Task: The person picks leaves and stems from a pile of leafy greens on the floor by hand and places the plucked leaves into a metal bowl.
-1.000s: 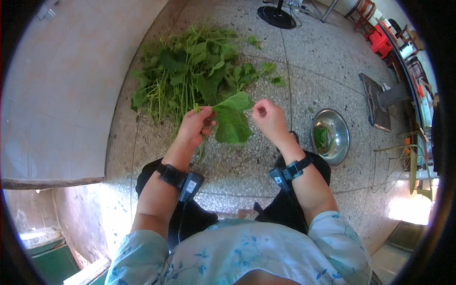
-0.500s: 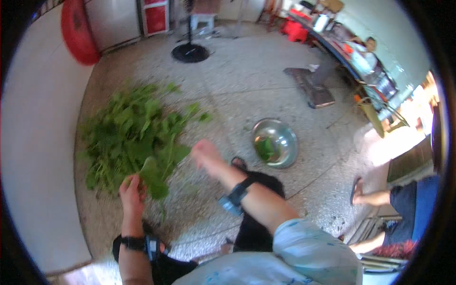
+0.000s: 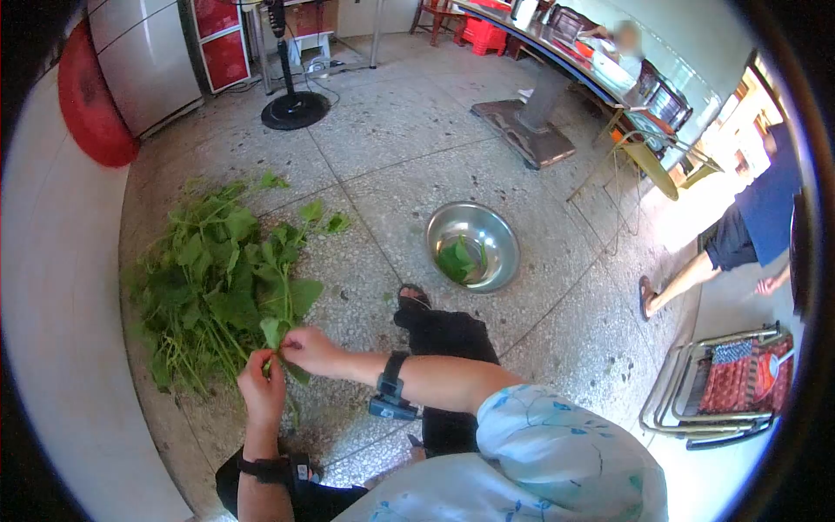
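A heap of leafy green stems [image 3: 209,300] lies on the speckled floor in front of me, to the left. My left hand [image 3: 263,384] is closed on a leafy stem [image 3: 272,332] at the heap's near edge. Beside it, my right hand [image 3: 311,351] pinches the same stem, its fingertips almost touching the left ones. The exact grip is partly hidden by the fingers and leaves. Right of the heap stands a steel bowl [image 3: 504,268] with a few green leaves [image 3: 457,259] at its bottom.
A black fan base [image 3: 296,110] stands beyond the heap. A platform with a grey post [image 3: 526,130] and a long table [image 3: 557,43] with a seated person are farther back. At right, another person [image 3: 757,217] stands near folded chairs [image 3: 718,387].
My right hand has moved left and down to meet my left hand at the stem. The view has shifted, and the person at right now stands farther back, more fully in sight.
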Demonstrator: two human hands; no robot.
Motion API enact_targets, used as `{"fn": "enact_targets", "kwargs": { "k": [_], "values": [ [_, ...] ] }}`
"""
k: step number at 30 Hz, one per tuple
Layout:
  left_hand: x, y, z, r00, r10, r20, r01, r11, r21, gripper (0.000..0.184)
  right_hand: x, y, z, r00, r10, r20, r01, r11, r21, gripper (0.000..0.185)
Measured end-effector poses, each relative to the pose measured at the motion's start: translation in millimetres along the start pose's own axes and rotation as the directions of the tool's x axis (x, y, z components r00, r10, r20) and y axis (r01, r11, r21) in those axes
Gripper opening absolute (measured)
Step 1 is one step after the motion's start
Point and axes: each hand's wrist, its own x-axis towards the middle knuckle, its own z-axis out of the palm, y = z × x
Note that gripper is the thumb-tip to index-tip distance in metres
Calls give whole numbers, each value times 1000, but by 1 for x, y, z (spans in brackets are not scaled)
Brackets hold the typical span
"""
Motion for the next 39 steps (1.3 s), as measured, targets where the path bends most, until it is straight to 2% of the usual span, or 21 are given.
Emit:
{"fn": "enact_targets", "kwargs": {
  "k": [3,5,7,8,9,11,12,13,15,16,17,18,19,20,21,26,30,33,35,37,39],
  "values": [
    [1,2,3,999,33,-6,-33,997,74,9,-1,0,4,1000,24,11,-26,993,112,15],
    [1,3,1,1000,29,1,-29,994,102,9,-1,-2,3,989,139,43,-145,969,201,15],
    [0,5,1,997,79,7,-79,990,113,8,0,-6,-1,989,134,56,-141,978,153,15],
    [-1,5,0,999,12,44,-18,991,133,8,-1,-6,-2,989,127,74,-135,985,110,15],
    [-1,3,0,998,23,58,-30,992,125,8,0,-7,-2,990,133,56,-138,984,110,15],
    [0,2,2,1000,2,31,-7,989,146,12,1,-8,-3,995,90,48,-87,994,-68,15],
    [0,11,-1,996,-66,59,57,987,149,12,2,-8,-3,986,142,92,-145,989,27,16],
    [1,11,2,996,-68,66,57,987,152,12,0,-7,-5,985,147,90,-150,988,33,16],
    [-1,1,3,994,-87,63,77,986,147,12,-1,-18,-7,951,272,150,-283,957,60,15],
    [-2,-2,3,995,-68,67,58,987,151,12,3,-1,-2,975,171,142,-180,982,54,14],
    [1,15,0,990,-100,101,78,976,203,14,-1,-11,-9,974,174,144,-185,980,70,15],
    [-2,-1,3,998,-2,60,-8,987,158,15,2,-4,-6,976,142,163,-146,989,8,16],
    [-3,-8,6,999,-22,40,16,989,144,17,5,5,-4,963,191,192,-209,975,80,16],
    [-2,-6,4,994,-75,74,70,995,71,18,2,-5,-10,955,213,208,-228,972,52,16],
    [-3,-7,6,997,-59,57,52,992,112,13,3,-10,-13,954,204,221,-224,972,69,15],
    [-4,-9,6,998,-68,0,68,997,41,12,0,-21,-13,966,133,220,-161,980,115,13],
    [-10,-5,5,991,-128,-44,128,992,-13,12,-3,-22,-7,970,145,197,-156,987,43,14],
    [-11,-7,6,990,-127,-56,129,990,47,13,-2,-22,-2,984,87,157,-98,993,60,14],
    [-11,-11,6,991,-122,-60,124,992,32,13,1,-29,-7,948,212,238,-239,967,92,13],
    [-10,-14,5,994,-94,-60,94,996,-2,14,3,-30,-8,936,236,261,-273,955,113,11],
    [-9,-9,-2,990,-142,-27,141,989,-39,14,2,-35,-9,887,318,335,-390,904,174,9]
  ]
}}
